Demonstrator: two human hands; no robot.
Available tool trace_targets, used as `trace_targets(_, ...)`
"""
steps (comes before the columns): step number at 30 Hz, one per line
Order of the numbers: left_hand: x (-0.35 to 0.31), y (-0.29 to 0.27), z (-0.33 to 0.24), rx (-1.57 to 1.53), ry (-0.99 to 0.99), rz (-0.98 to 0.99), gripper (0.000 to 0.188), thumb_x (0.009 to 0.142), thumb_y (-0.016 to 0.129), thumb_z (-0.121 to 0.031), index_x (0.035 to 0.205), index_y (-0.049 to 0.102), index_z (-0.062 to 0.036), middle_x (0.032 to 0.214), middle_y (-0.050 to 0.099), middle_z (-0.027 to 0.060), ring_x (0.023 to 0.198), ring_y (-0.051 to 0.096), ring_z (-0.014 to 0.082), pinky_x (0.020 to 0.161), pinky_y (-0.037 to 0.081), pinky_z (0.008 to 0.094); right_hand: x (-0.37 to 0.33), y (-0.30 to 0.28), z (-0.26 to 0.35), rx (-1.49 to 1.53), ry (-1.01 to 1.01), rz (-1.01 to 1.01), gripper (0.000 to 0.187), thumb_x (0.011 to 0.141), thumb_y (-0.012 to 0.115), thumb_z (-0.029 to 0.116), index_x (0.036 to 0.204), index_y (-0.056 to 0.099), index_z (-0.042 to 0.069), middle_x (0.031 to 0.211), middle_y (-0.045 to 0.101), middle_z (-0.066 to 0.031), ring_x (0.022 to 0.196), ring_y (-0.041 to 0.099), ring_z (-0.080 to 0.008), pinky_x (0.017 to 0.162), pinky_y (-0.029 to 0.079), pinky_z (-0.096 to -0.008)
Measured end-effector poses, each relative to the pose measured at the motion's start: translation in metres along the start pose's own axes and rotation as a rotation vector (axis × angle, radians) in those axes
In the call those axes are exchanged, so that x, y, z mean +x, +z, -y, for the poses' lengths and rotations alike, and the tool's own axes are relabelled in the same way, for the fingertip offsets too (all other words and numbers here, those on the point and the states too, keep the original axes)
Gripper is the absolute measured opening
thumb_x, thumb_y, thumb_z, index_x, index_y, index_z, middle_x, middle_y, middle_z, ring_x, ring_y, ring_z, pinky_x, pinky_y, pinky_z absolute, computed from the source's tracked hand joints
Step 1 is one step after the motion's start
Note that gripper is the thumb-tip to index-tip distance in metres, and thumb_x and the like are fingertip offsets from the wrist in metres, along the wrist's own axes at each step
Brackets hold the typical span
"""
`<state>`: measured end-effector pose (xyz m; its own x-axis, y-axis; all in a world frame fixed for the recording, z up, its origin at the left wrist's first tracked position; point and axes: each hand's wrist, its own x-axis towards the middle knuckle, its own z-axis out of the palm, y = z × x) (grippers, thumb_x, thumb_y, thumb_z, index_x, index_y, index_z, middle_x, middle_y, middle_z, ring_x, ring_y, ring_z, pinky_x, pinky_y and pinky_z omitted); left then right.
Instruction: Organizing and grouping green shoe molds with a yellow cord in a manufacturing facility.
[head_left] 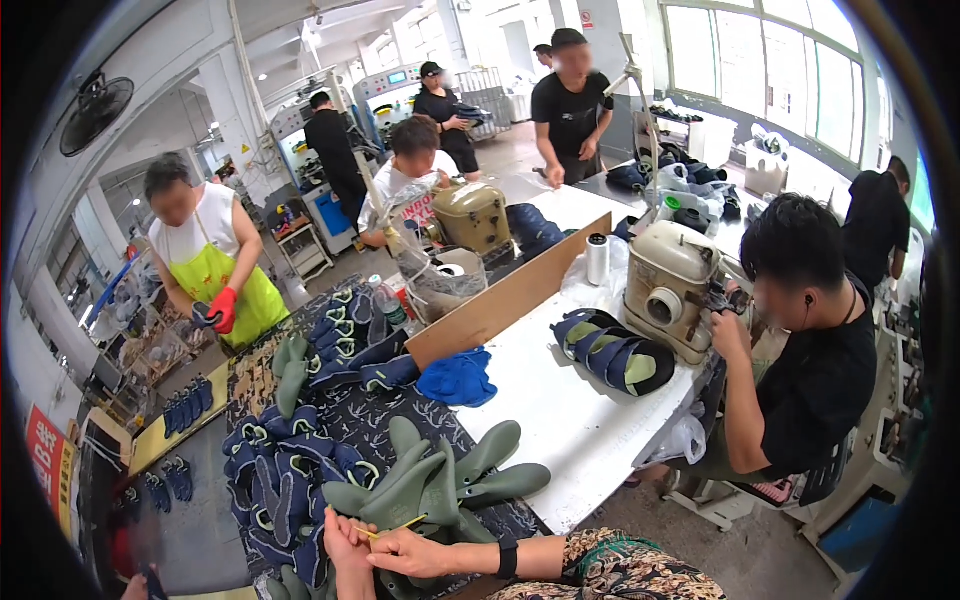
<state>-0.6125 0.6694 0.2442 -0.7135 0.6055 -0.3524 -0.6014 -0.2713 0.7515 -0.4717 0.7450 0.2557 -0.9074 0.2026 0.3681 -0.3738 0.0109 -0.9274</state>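
My right hand (408, 552), with a black band on its wrist and a patterned sleeve behind it, pinches a thin yellow stick (400, 525) at the bottom of the view. My left hand (345, 548) rises beside it, fingers closed at the stick's left end. Both hands hover over a pile of green shoe lasts (445, 480) on a patterned cloth (365, 415). Several dark blue shoe uppers (275, 485) lie just left of the hands.
A white table (560, 420) holds a blue cloth (458, 378), stacked blue soles (615, 355), a beige sewing machine (668, 285) and a brown board (510, 295). A seated person in black (810, 380) works at the machine. A person in a yellow apron (215, 265) stands at left; others stand behind.
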Motion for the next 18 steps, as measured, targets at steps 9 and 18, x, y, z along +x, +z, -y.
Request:
trace_targets(9,0.032,0.012,-0.013,0.043,-0.252,-0.158,0.042,0.089,0.039,-0.031,0.051,0.029,-0.0151,0.042,0.023,-0.0009,0.036,0.025,0.0153,0.046,0.035,0.0364,-0.002,-0.002,-0.006,-0.579,-0.439,0.083,0.023,0.085,0.052,0.012,0.068,0.044,-0.001,0.065,0.046,-0.0158,0.066,0.046,-0.0338,0.061,0.037,-0.0413)
trace_targets(18,0.083,-0.039,-0.063,-0.359,-0.015,-0.531,0.028,0.085,0.035,-0.021,0.057,0.030,-0.0156,0.044,0.021,-0.0041,0.034,0.021,0.0106,0.038,0.023,0.0246,-0.067,-0.010,0.052,-0.322,-0.251,0.002,0.030,0.089,0.048,0.016,0.063,0.050,0.002,0.059,0.051,-0.0080,0.054,0.051,-0.0183,0.048,0.037,-0.0329)
